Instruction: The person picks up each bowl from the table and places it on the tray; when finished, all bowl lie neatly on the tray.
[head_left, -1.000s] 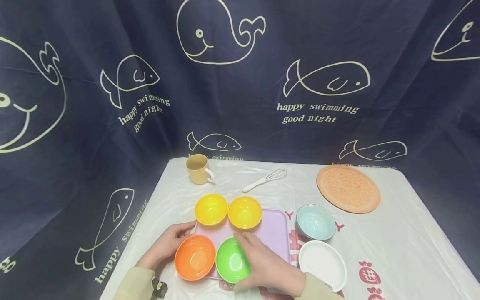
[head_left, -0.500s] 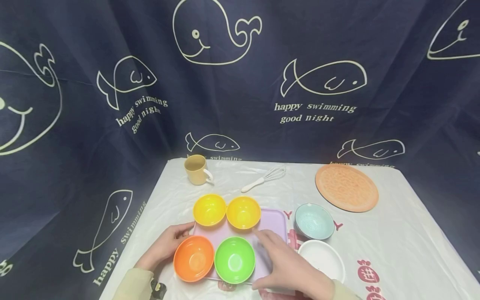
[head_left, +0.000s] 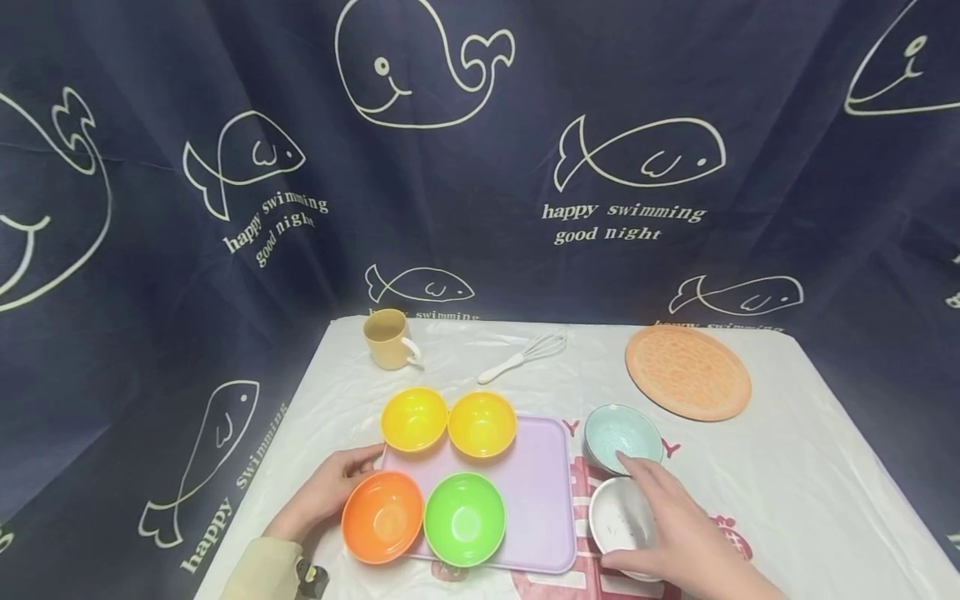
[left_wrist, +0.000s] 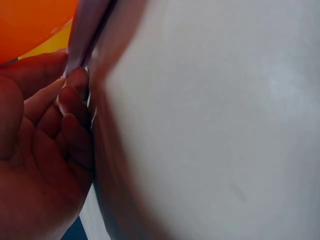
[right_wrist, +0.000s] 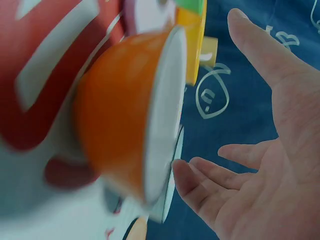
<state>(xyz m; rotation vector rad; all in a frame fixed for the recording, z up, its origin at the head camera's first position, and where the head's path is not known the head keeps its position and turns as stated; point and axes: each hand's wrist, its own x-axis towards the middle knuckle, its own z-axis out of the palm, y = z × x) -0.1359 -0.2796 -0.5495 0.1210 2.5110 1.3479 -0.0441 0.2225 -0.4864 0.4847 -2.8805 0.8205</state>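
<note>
A lilac tray [head_left: 536, 500] bears two yellow bowls [head_left: 414, 420], an orange bowl [head_left: 382, 517] and a green bowl [head_left: 465, 520]. My left hand [head_left: 330, 487] is at the tray's left edge; in the left wrist view its curled fingers [left_wrist: 75, 105] hold the edge, while the orange bowl hides part of the thumb in the head view. Right of the tray, my right hand [head_left: 678, 529] hovers with thumb and fingers spread over a bowl, white inside [head_left: 618, 517] and orange outside [right_wrist: 125, 110]. In the right wrist view the palm shows a gap to it.
Behind the white-lined bowl stands a pale blue bowl [head_left: 622, 433]. Farther back are a tan mug [head_left: 386, 340], a whisk [head_left: 521, 358] and a round orange-brown board [head_left: 688, 372]. A dark blue curtain [head_left: 450, 192] hangs behind the table.
My right hand has let go of the green bowl and moved right, over the white-lined bowl. The green bowl stays beside the orange one. My left hand remains at the tray's edge.
</note>
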